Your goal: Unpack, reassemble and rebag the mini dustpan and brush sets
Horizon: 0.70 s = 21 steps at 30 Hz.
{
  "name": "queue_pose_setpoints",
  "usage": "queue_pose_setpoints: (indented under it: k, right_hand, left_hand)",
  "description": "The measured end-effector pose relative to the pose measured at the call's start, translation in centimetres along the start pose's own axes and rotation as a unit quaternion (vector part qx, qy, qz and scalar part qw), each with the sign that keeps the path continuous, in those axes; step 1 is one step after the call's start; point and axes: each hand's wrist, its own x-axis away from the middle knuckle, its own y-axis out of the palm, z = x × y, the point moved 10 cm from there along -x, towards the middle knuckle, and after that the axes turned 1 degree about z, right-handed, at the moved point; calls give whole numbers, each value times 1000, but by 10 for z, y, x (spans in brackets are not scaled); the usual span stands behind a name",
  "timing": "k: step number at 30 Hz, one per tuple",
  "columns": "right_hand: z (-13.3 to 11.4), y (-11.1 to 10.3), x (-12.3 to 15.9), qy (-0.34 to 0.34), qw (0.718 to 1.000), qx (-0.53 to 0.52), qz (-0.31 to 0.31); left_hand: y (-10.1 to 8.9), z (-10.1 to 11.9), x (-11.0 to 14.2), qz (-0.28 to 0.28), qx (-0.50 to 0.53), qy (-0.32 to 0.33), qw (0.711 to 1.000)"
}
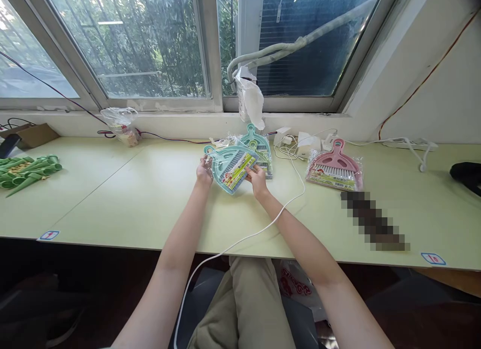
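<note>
Both my hands hold a teal mini dustpan-and-brush set (229,167) in clear wrapping, a little above the pale green table (143,199). My left hand (204,172) grips its left edge, fingers closed on it. On the lower right edge, my right hand (257,179) pinches the set near the bright label. Right behind it lies another teal and green set (259,143) flat on the table.
A pink dustpan set (335,167) lies to the right. A white cable (289,199) runs from chargers (306,141) near the window across the table to its front edge. Green cone-shaped items (26,169) lie at far left. A plastic bag (120,122) sits by the sill.
</note>
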Motion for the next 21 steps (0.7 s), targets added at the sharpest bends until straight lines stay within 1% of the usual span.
queue_pose_setpoints:
  k: [3, 4, 6, 9, 10, 12, 13, 15, 18, 21]
  right_hand:
    - [-7, -4, -2, -8, 1000, 6, 6]
    - [-10, -8, -4, -11, 1000, 7, 14]
    - [-15, -17, -7, -11, 999, 8, 34]
    - [-20, -29, -11, -3, 999, -6, 52]
    - [-21, -32, -12, -2, 998, -16, 58]
    - [-21, -38, -13, 1, 997, -35, 74]
    - [-20, -40, -13, 2, 996, -39, 81]
    - [-19, -42, -13, 5, 995, -41, 89]
    - [-17, -40, -13, 8, 996, -33, 87]
    - [-14, -38, -12, 12, 996, -22, 83]
  left_hand:
    - [-6, 10, -3, 5, 23, 9, 1000]
    - [-12, 14, -4, 18, 35, 11, 999]
    - [-33, 26, -5, 78, 60, 21, 995]
    - [-78, 46, 1, 221, 74, 53, 971]
    - [-89, 51, 3, 256, 70, 58, 962]
    - [-102, 54, 6, 288, 62, 52, 954]
    - [-103, 53, 6, 291, 60, 44, 954]
    - [-101, 48, 5, 282, 61, 22, 957]
    - [-95, 39, 3, 268, 75, -2, 960]
    - [-93, 35, 0, 255, 81, -17, 963]
